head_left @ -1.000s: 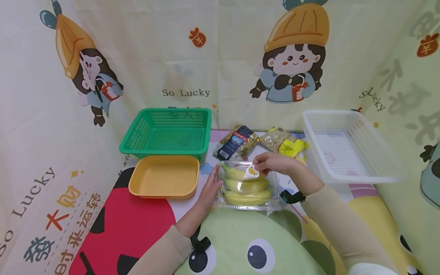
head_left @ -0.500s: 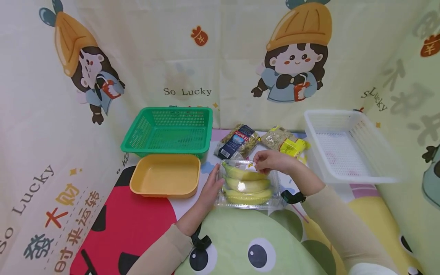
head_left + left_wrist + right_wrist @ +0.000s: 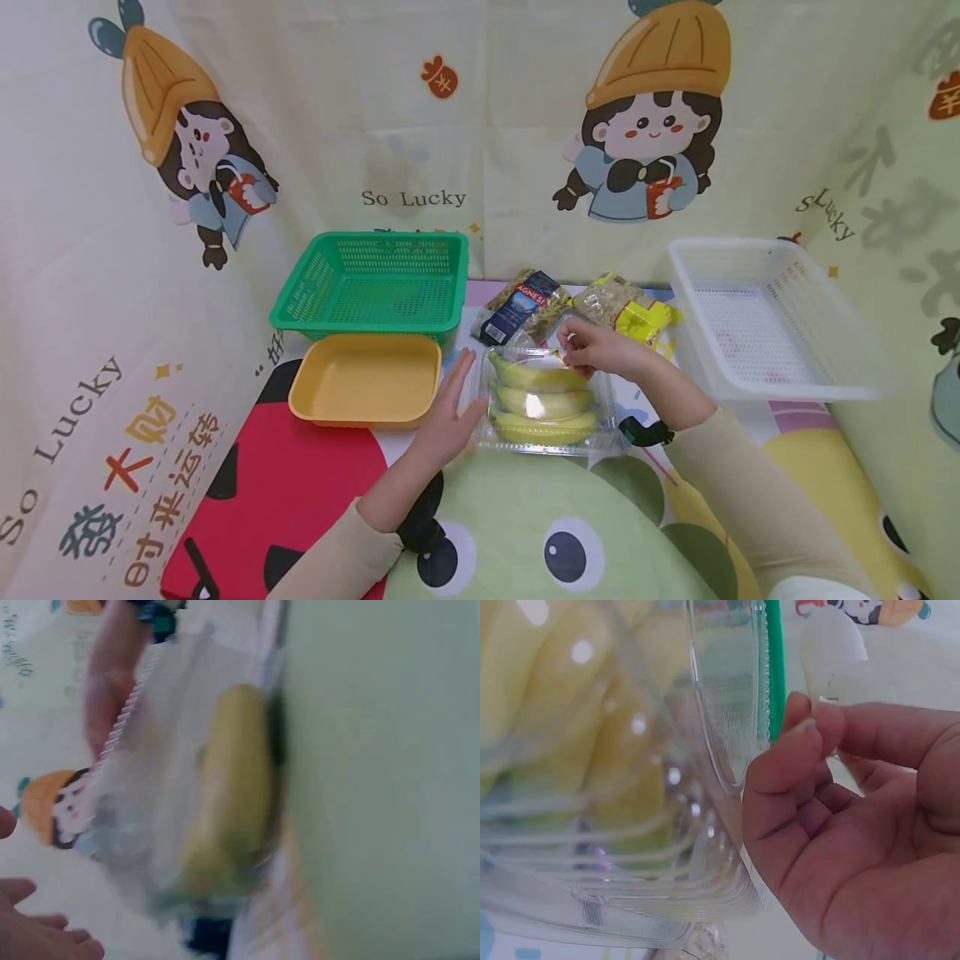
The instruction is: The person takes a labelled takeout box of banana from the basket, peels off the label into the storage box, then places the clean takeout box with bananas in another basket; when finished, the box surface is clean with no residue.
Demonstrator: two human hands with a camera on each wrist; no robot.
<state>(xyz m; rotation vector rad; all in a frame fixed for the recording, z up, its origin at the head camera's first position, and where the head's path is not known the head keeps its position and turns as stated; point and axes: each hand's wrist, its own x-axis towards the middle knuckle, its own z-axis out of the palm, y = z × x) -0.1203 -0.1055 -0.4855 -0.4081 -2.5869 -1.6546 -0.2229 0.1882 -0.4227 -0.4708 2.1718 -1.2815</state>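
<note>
Opening step: clear banana clamshell [image 3: 543, 400] at table centre, yellow tray [image 3: 365, 390] at its 9 o'clock. Right hand [image 3: 600, 350] pinches lid's far edge; left hand [image 3: 447, 412] flat-fingered, bracing the side. Next: lift lid, keep base pinned.

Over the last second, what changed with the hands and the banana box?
The left hand came off the side of the clear banana box; its fingers are now spread and straight beside it. The right hand shifted slightly back along the box's far edge and still pinches there, the label now hidden under it. The box, yellow tray, green basket, white basket and two packets stayed put.
</note>
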